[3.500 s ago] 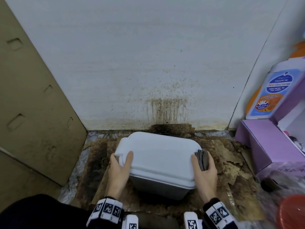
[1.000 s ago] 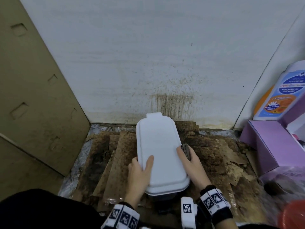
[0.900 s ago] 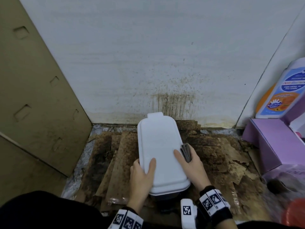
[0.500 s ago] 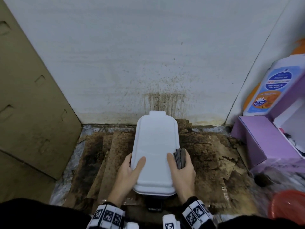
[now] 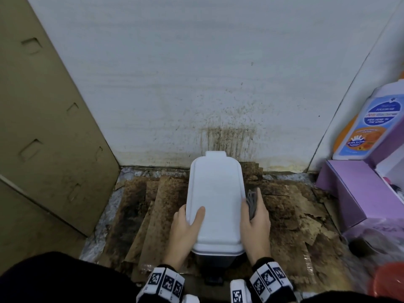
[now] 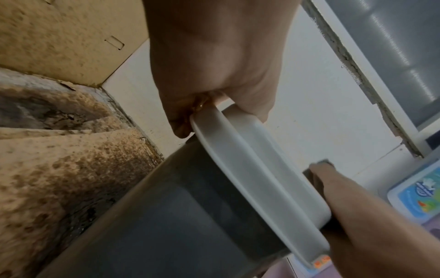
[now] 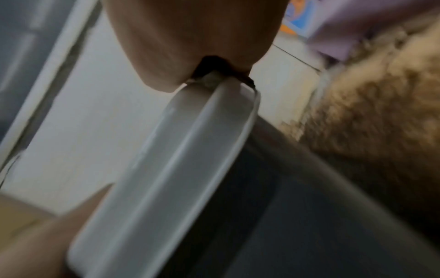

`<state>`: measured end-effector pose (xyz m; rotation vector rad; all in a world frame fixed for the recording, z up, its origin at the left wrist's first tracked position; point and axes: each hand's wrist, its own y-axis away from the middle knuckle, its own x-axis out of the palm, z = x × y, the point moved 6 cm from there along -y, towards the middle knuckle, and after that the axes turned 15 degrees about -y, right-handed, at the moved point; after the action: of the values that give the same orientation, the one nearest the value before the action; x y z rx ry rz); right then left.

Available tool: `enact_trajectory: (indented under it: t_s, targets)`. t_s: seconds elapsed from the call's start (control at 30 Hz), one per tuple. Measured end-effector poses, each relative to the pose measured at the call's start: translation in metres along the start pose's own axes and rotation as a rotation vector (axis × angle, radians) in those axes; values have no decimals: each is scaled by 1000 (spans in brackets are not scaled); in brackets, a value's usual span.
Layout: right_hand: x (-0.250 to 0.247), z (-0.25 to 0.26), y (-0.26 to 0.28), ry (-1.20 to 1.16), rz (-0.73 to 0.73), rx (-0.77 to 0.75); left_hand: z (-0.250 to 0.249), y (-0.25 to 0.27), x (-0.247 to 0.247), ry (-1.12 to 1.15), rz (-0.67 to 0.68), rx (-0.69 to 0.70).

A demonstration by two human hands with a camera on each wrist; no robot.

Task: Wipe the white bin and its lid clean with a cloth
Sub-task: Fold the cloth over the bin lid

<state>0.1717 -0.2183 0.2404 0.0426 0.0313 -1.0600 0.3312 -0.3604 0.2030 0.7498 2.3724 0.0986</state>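
Observation:
The bin stands lengthwise on the floor, its white lid [image 5: 215,197] closed over the grey body [image 5: 215,260], tab end toward the wall. My left hand [image 5: 188,217] grips the lid's left rim, thumb on top and fingers curled under the edge [image 6: 181,129]. My right hand [image 5: 254,221] holds a folded grey cloth [image 5: 252,202] against the lid's right rim. The left wrist view shows the lid [image 6: 257,169] on the body [image 6: 178,216], with the cloth [image 6: 319,163] at its far edge. The blurred right wrist view shows the lid's rim [image 7: 166,169] under my right hand [image 7: 190,37].
Stained brown cardboard sheets [image 5: 153,211] cover the floor under the bin. A dirt-spattered white wall [image 5: 227,138] is just behind it. A tan cardboard panel [image 5: 43,127] leans at the left. A purple box [image 5: 349,193], a detergent bottle [image 5: 367,125] and a red object [image 5: 389,283] crowd the right.
The bin has been turned from crosswise to lengthwise, its tab now toward the wall. Over the last second it straightened; both hands kept their hold on its two sides.

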Motion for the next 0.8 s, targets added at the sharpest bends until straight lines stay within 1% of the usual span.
enact_trajectory:
  t_s: [0.13, 0.2, 0.23, 0.3, 0.37, 0.4, 0.47, 0.5, 0.57, 0.63, 0.67, 0.73, 0.8]
  targets:
    - [25, 27, 0, 285, 230, -330, -5, 6, 0, -65, 10, -32]
    - [45, 30, 3, 533, 383, -440, -8, 10, -1, -35, -9, -38]
    - [53, 30, 6, 660, 448, -479, -9, 11, -2, -26, -41, -36]
    - [62, 28, 12, 795, 543, -502, -10, 11, -7, -39, -135, -20]
    - [60, 26, 14, 768, 599, -466, -15, 12, -13, -77, -227, 15]
    - [57, 27, 13, 693, 605, -447, -19, 12, -16, -100, -259, 38]
    - [47, 31, 11, 502, 574, -414, -27, 11, -20, -153, -303, 103]
    - [42, 32, 9, 425, 534, -405, -33, 10, -21, -178, -320, 147]
    - [31, 30, 8, 337, 390, -409, -48, 7, -21, -238, -324, 255]
    - [18, 26, 6, 329, 206, -397, -63, 2, -15, -314, -266, 361]
    - [13, 23, 4, 363, 144, -375, -69, -1, -12, -365, -230, 405]
    - [8, 16, 3, 458, 109, -316, -78, -6, -7, -476, -188, 465]
    - [4, 13, 4, 506, 104, -301, -81, -11, -5, -568, -177, 485]
